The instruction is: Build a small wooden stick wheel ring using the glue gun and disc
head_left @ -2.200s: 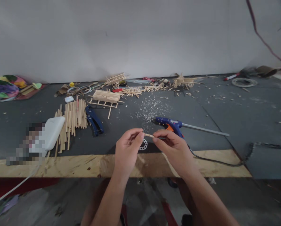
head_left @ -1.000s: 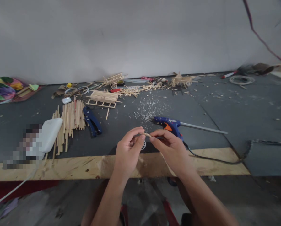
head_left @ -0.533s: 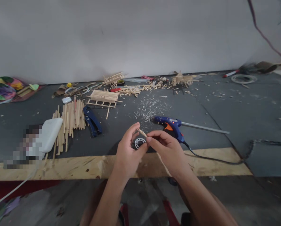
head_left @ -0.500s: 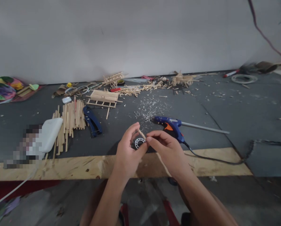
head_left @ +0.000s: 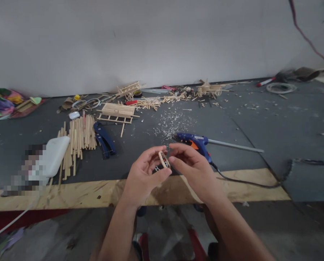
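A small pale wooden ring (head_left: 161,156) stands tilted between the thumb and fingers of my left hand (head_left: 144,172). My right hand (head_left: 197,168) is close on its other side, thumb and forefinger apart around a gap. Whether the right thumb touches the ring, I cannot tell. Behind the ring, a white disc with holes (head_left: 157,168) on the table is mostly hidden. A blue glue gun (head_left: 191,138) with an orange trigger lies just beyond my right hand, a long glue stick (head_left: 235,145) in its back end.
Blue cutters (head_left: 104,139) lie beside a pile of thin wooden sticks (head_left: 81,134) and a white power bank (head_left: 58,154). Farther back are a stick-built frame (head_left: 117,112), a small model cart (head_left: 209,89) and scattered offcuts. The glue gun's cable (head_left: 240,183) crosses the bare wood edge (head_left: 77,194).
The wooden ring has turned from nearly edge-on to show its opening. My right fingers have spread from their pinch, and my left hand has shifted slightly left.
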Demonstrator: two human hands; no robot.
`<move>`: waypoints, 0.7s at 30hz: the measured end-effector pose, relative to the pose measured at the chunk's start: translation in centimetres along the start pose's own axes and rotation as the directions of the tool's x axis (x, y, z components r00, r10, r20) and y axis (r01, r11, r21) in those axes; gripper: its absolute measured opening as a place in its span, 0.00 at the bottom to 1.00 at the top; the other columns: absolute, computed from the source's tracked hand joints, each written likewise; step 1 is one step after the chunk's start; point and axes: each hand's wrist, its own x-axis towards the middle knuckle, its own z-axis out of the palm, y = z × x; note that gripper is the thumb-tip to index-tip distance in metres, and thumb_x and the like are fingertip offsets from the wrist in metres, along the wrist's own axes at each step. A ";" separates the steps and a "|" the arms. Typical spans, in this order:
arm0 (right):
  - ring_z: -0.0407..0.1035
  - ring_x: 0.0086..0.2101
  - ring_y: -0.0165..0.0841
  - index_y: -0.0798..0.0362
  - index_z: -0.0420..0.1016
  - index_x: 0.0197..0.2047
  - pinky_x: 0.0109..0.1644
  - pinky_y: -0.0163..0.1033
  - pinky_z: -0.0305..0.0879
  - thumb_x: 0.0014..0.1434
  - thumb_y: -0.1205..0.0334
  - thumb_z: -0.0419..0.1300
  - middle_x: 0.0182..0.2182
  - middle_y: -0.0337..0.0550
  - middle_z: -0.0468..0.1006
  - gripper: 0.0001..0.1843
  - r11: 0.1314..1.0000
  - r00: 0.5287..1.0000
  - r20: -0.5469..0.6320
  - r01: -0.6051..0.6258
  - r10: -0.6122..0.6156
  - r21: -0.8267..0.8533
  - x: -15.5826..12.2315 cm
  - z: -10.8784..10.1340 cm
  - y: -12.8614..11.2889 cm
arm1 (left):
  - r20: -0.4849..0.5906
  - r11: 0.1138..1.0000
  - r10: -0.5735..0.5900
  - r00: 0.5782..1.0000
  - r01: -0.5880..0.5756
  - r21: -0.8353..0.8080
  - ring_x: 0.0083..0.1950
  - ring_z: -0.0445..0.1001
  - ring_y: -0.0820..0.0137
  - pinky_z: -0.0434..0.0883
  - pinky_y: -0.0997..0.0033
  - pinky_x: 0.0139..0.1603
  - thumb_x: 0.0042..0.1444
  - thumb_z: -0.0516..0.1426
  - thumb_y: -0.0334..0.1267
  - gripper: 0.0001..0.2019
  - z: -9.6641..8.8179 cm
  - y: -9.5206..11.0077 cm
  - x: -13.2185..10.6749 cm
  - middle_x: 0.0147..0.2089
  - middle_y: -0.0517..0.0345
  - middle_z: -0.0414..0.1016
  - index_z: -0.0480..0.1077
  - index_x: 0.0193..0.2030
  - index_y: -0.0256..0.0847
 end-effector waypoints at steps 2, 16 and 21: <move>0.71 0.37 0.31 0.46 0.75 0.47 0.43 0.38 0.68 0.56 0.60 0.62 0.37 0.39 0.77 0.14 0.999 0.998 0.044 0.043 -0.042 -0.026 0.0 -0.1 0.0 | 0.039 1.000 0.000 0.999 0.000 -0.002 0.54 0.73 0.66 0.70 0.66 0.56 0.47 0.66 0.30 0.22 -0.1 0.0 -0.1 0.53 0.54 0.75 0.71 0.50 0.45; 0.69 0.34 0.31 0.48 0.78 0.35 0.40 0.38 0.65 0.55 0.64 0.62 0.32 0.39 0.75 0.04 0.966 0.986 -0.004 0.165 -0.169 -0.201 -0.3 0.4 0.2 | 0.132 0.998 -0.018 0.991 0.025 -0.055 0.53 0.75 0.67 0.71 0.67 0.55 0.47 0.66 0.29 0.23 0.2 0.2 -0.2 0.52 0.54 0.76 0.71 0.51 0.45; 0.69 0.33 0.31 0.49 0.77 0.34 0.39 0.37 0.65 0.57 0.62 0.61 0.33 0.39 0.76 0.03 0.973 0.990 -0.024 0.133 -0.140 -0.190 -0.4 0.5 0.1 | 0.138 0.999 0.006 0.990 0.001 -0.050 0.54 0.73 0.68 0.70 0.69 0.56 0.47 0.66 0.28 0.23 0.0 0.0 -0.2 0.54 0.56 0.76 0.72 0.50 0.47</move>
